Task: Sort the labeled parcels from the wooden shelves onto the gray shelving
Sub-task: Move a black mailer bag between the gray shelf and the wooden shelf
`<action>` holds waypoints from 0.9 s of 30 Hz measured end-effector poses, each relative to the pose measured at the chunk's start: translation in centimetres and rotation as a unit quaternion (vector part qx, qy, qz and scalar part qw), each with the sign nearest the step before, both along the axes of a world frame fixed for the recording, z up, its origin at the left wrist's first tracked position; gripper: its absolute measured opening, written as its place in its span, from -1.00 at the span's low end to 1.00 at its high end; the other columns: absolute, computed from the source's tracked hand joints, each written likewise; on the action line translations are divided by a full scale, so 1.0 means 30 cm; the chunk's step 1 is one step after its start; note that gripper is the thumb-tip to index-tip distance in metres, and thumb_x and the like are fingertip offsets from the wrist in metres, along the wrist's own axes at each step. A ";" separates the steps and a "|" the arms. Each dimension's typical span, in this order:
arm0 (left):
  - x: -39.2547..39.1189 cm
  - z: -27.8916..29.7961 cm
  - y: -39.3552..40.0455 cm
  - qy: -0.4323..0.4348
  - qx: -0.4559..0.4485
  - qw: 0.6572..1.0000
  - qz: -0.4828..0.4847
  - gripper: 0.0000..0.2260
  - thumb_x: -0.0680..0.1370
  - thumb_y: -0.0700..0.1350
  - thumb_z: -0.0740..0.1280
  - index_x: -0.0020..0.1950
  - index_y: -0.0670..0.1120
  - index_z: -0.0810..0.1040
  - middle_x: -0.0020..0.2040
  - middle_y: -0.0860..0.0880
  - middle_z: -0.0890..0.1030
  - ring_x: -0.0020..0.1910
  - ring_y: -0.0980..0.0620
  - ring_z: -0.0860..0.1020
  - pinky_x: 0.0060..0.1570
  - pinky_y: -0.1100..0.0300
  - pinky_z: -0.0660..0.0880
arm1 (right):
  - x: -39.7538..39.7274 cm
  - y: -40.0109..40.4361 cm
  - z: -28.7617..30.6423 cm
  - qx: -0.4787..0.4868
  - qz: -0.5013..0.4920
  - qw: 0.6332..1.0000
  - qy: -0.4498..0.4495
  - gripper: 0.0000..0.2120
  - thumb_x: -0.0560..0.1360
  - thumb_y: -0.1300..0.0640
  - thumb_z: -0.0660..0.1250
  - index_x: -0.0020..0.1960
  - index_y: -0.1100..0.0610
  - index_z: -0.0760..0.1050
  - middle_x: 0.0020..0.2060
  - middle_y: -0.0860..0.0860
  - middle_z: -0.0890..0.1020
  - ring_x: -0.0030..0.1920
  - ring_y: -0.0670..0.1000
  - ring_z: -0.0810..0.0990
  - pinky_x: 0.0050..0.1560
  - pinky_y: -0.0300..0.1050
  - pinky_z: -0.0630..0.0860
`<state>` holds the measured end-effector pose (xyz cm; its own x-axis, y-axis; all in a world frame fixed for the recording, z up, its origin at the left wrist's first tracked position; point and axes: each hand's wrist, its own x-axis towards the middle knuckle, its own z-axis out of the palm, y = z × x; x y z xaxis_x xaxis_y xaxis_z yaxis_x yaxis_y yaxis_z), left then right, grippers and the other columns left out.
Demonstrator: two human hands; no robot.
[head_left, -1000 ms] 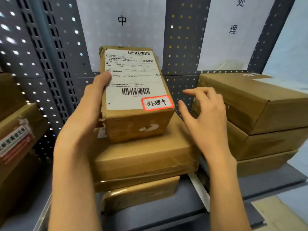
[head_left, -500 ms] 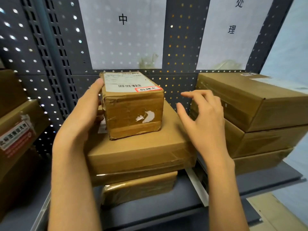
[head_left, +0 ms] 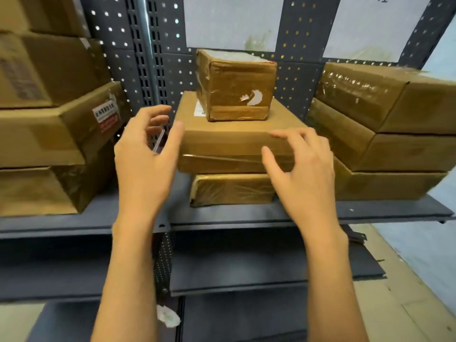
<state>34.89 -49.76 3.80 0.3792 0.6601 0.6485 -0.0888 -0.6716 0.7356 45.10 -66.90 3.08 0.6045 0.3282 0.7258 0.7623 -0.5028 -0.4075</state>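
Hands (head_left: 148,154) seemingly off stacked parcel (head_left: 237,87)

small brown parcel (head_left: 237,88) | upright | atop stacked parcels (head_left: 229,141) | gray shelf (head_left: 246,215)

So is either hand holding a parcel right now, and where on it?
Nothing is held. The left hand and right hand hang open in front of the stack, clear of the small parcel on top.

A dark gray metal shelf (head_left: 246,215) with a perforated back panel carries three stacks of brown cardboard parcels: left stack (head_left: 42,154), middle stack (head_left: 232,149), right stack (head_left: 389,149).
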 end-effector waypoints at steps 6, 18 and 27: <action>-0.274 -0.178 -0.076 0.160 0.170 0.965 0.117 -0.74 0.53 0.00 0.27 0.13 -0.09 0.57 0.02 -0.09 0.60 -0.04 -0.17 0.53 -0.04 -0.06 0.45 | -0.238 -0.052 -0.144 -0.005 0.047 0.998 0.029 -0.74 0.53 0.01 0.29 0.17 0.07 0.55 0.04 0.01 0.54 0.10 0.08 0.45 0.13 -0.02 0.35; -0.868 -0.340 -0.154 0.279 0.202 0.900 0.267 -0.73 0.48 -0.02 0.26 0.05 -0.14 0.60 -0.06 -0.12 0.61 -0.13 -0.22 0.53 -0.13 -0.01 0.42 | -0.700 -0.018 -0.295 -0.038 0.151 0.984 0.083 -0.75 0.53 0.04 0.34 0.18 0.07 0.55 0.04 0.01 0.53 0.09 0.08 0.44 0.12 -0.05 0.28; -1.295 -0.344 -0.051 0.256 0.127 0.889 0.358 -0.79 0.50 -0.05 0.33 0.08 -0.09 0.59 -0.02 -0.09 0.62 -0.05 -0.19 0.55 -0.07 -0.04 0.47 | -1.030 0.187 -0.277 -0.073 0.266 0.957 0.084 -0.74 0.54 0.02 0.32 0.21 0.02 0.53 0.07 -0.05 0.52 0.12 0.00 0.42 0.13 -0.20 0.19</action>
